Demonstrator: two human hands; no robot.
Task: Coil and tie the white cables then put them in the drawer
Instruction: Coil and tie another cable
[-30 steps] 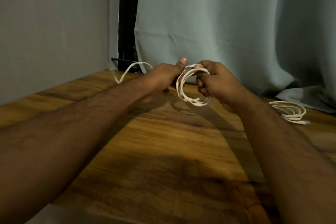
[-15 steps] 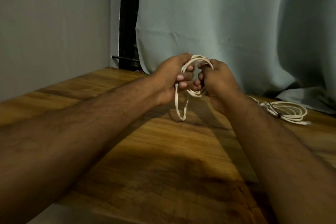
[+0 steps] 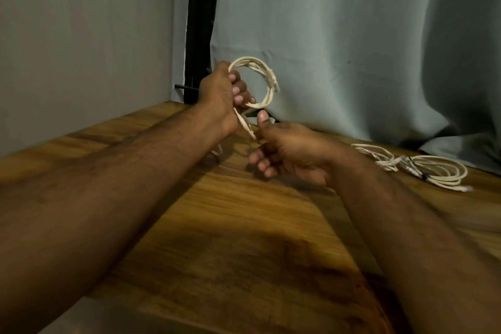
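While left hand [image 3: 219, 95] grips coil [image 3: 267, 81], loops right of grip, tail [image 3: 245, 123] pinched by right hand [image 3: 287, 149]

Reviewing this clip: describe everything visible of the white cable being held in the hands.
The white cable is thin, off-white and flexible, wound into a roughly round coil of several loops held upright above the wooden table. The left hand grips the coil's left side, fingers curled through it. A loose tail runs down from the coil's bottom to the right hand, which pinches it between thumb and finger. A small connector-like lump shows at the coil's right edge. No tie is visible.
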